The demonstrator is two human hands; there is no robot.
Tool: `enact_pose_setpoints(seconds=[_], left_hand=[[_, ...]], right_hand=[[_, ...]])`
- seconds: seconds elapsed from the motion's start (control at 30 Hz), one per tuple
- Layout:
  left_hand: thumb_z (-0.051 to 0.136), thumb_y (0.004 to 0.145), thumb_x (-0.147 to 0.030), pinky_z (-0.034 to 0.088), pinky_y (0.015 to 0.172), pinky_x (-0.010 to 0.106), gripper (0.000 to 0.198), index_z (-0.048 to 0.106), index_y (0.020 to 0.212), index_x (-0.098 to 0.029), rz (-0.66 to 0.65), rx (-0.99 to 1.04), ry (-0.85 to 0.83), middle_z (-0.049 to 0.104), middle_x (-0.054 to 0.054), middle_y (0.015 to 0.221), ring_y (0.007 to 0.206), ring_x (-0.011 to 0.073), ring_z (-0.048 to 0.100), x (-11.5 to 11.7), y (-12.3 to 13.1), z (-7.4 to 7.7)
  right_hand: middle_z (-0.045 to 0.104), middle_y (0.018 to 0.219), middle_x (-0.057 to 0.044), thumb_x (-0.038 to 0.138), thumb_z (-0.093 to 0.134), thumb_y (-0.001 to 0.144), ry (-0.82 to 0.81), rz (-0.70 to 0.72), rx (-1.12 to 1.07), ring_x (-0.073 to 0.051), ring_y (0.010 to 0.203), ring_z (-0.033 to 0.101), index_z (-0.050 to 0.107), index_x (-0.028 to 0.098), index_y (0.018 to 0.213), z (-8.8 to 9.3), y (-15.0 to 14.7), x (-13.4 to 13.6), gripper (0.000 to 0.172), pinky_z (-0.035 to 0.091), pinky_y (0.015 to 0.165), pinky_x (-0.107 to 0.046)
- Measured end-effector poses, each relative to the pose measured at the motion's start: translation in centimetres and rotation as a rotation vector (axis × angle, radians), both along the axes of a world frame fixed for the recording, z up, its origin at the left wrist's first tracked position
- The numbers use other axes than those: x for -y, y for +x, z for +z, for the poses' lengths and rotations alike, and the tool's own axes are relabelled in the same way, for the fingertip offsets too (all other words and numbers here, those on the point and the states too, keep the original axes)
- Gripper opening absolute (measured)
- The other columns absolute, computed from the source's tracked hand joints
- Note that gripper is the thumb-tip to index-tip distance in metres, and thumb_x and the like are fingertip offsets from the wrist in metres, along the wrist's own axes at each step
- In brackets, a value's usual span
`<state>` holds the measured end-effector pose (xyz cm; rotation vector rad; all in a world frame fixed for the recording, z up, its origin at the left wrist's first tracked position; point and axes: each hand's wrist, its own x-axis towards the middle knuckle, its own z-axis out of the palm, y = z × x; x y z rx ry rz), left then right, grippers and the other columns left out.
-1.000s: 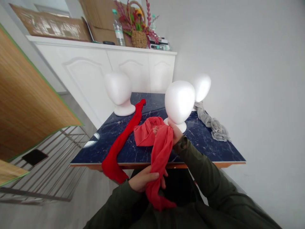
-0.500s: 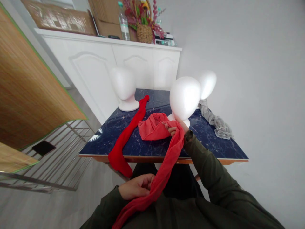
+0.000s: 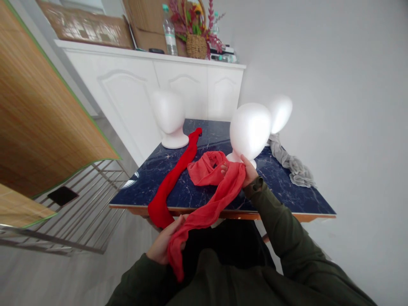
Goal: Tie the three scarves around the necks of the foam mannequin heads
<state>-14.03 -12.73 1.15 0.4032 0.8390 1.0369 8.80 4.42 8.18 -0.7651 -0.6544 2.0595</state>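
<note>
A coral-red scarf (image 3: pixel 213 209) stretches between my two hands. Its far part lies looped on the dark blue tabletop, and its near end hangs down below the table's front edge. My right hand (image 3: pixel 249 173) is closed around the scarf just in front of a white mannequin head (image 3: pixel 250 131). Lower down, my left hand (image 3: pixel 164 242) holds the scarf close to its hanging end; some of its fingers are hidden beneath the cloth. Left of the coral scarf lies a long bright red scarf (image 3: pixel 174 172), its near end drooping over the edge beside my left hand.
A second mannequin head (image 3: pixel 169 117) stands at the table's back left, a third (image 3: pixel 280 112) at the right with a grey scarf (image 3: pixel 291 165) below it. A metal rack (image 3: pixel 86 221) holding a phone (image 3: pixel 63 196) stands left. Behind is a white cabinet (image 3: pixel 127 91).
My left hand has moved up and left along the coral scarf toward its end, which now hangs in view. The stretch between my hands runs flatter. My right hand has turned slightly on the cloth.
</note>
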Motion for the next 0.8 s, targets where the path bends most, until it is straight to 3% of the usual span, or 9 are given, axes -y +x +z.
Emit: enact_pose_setpoints(seconds=[0.1,0.17,0.23,0.3,0.37,0.5,0.6,0.67,0.8], left_hand=[[0.054,0.077,-0.051,0.02,0.03,0.014,0.042,0.06,0.097,-0.014,-0.18,0.053,-0.002,0.049,-0.004,0.048,0.029,0.0027,0.032,0.2,-0.2,-0.7],[0.066,0.069,-0.045,0.029,0.037,0.015,0.044,0.059,0.1,-0.014,-0.25,0.031,0.056,0.05,-0.005,0.048,0.034,0.0038,0.038,0.4,-0.2,-1.5],[0.074,0.063,-0.032,0.041,0.054,0.02,0.041,0.061,0.098,-0.014,-0.256,-0.042,0.088,0.059,-0.002,0.059,0.05,0.0086,0.053,0.7,0.0,-2.1],[0.074,0.063,-0.025,0.043,0.071,0.025,0.031,0.063,0.09,-0.014,-0.218,-0.111,0.061,0.065,0.002,0.073,0.069,0.0142,0.06,0.7,0.3,-2.3],[0.069,0.069,-0.025,0.042,0.076,0.027,0.021,0.063,0.085,-0.014,-0.161,-0.135,0.012,0.067,0.005,0.082,0.077,0.0162,0.061,0.7,0.7,-2.2],[0.061,0.075,-0.021,0.044,0.071,0.025,0.014,0.065,0.087,-0.015,-0.075,-0.059,-0.008,0.067,0.004,0.084,0.077,0.0157,0.061,0.5,0.9,-1.5],[0.058,0.071,-0.015,0.045,0.063,0.023,0.014,0.067,0.082,-0.015,-0.047,0.022,-0.017,0.065,0.003,0.072,0.065,0.0136,0.059,1.0,0.4,-1.5],[0.056,0.064,-0.012,0.041,0.049,0.019,0.016,0.068,0.073,-0.014,-0.063,0.02,-0.04,0.059,0.001,0.057,0.05,0.0097,0.052,1.8,-0.1,-2.2],[0.051,0.061,-0.024,0.014,0.03,0.016,0.019,0.068,0.064,-0.016,-0.274,-0.015,-0.104,0.034,-0.004,0.033,0.028,0.0034,0.022,4.1,-1.3,-5.3]], right_hand=[[0.064,0.076,-0.013,0.062,0.024,0.084,-0.055,0.016,-0.04,-0.023,0.074,0.063,0.055,0.009,0.1,0.0,-0.2,0.0,0.063,0.051,0.071,-0.041],[0.064,0.076,-0.013,0.06,0.023,0.085,-0.066,0.015,-0.051,-0.022,0.073,0.064,0.053,0.008,0.105,0.3,-0.3,0.1,0.064,0.051,0.072,-0.04],[0.064,0.073,-0.012,0.059,0.022,0.086,-0.07,0.016,-0.046,-0.021,0.069,0.063,0.053,0.007,0.107,0.6,-0.4,0.4,0.064,0.051,0.07,-0.037],[0.064,0.069,-0.011,0.058,0.021,0.086,-0.074,0.022,-0.035,-0.02,0.063,0.063,0.053,0.006,0.107,0.7,-0.4,0.7,0.064,0.052,0.067,-0.036],[0.064,0.067,-0.009,0.059,0.021,0.086,-0.06,0.026,-0.02,-0.02,0.06,0.062,0.054,0.008,0.107,0.7,-0.3,0.9,0.064,0.051,0.065,-0.037],[0.064,0.067,-0.009,0.057,0.022,0.086,-0.035,-0.004,0.023,-0.021,0.061,0.062,0.055,0.009,0.105,0.4,0.0,0.9,0.061,0.05,0.067,-0.037],[0.065,0.071,-0.01,0.055,0.027,0.086,0.002,-0.086,-0.014,-0.02,0.066,0.062,0.057,0.01,0.101,0.1,-0.1,0.6,0.056,0.051,0.071,-0.035],[0.065,0.073,-0.01,0.055,0.03,0.085,0.032,-0.136,-0.068,-0.02,0.07,0.062,0.057,0.012,0.098,0.1,-0.4,0.4,0.052,0.051,0.073,-0.035],[0.065,0.082,-0.011,0.055,0.029,0.085,0.081,-0.118,-0.134,-0.021,0.083,0.062,0.058,0.014,0.096,0.5,-1.5,0.7,0.051,0.05,0.079,-0.035]])
